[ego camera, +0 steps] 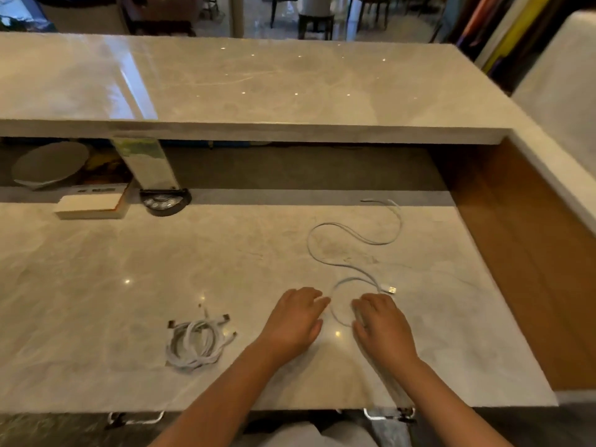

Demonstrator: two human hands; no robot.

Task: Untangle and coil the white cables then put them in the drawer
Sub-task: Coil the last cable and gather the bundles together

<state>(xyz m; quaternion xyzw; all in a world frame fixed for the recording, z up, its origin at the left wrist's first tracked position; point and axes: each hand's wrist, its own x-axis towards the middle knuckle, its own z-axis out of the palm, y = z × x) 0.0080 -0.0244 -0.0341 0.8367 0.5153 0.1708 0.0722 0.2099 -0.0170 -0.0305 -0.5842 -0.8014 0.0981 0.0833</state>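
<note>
Left hand and right hand flat, fingers relaxed, on the desk, flanking a cable loop; coiled cables left; no writing legible.

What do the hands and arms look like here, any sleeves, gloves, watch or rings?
Both arms are bare from the bottom edge of the picture to the wrist, with no sleeves showing. The left hand and the right hand are bare too: no gloves, and no watch or wristband visible. No rings show on the fingers, though the picture is too soft to rule out a thin one.
</note>
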